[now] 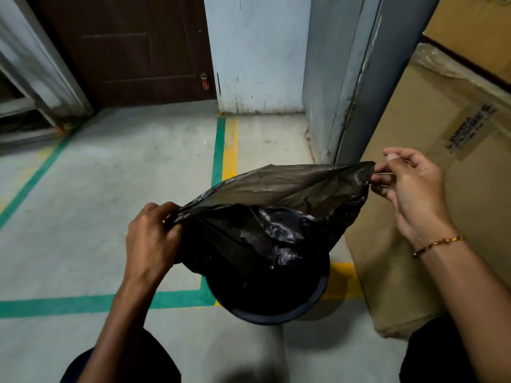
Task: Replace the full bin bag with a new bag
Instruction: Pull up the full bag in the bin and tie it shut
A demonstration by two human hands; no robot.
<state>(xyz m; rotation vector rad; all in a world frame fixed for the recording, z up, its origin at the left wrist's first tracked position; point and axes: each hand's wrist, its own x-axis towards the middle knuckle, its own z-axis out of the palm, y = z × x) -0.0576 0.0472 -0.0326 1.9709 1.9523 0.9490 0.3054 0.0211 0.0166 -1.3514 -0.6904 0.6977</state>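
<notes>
Black plastic is stretched wide between both hands: the left hand (150, 233) bunches one edge of the bin bag (265, 214) in a clamped grip, the right hand (406, 186) pinches the opposite edge — apparently to open its mouth. It hangs directly over the bin (304, 313) on the floor (110, 189), beside a cardboard box (431, 189) — seemingly ready for lining.

Bin bag (276, 217): black, glossy, thin film going grey-brown where stretched
Bin (265, 317): black inside, dark blue-grey rim
Floor (124, 189): pale grey concrete, striped with green tape (218, 150) and a yellow line (230, 149) alongside
Door (124, 45): dark brown
Wall (257, 51): pale blue, scuffed
Cardboard box (414, 244): plain tan, blue print on label
Wrist thread (438, 246): red and yellow
</notes>
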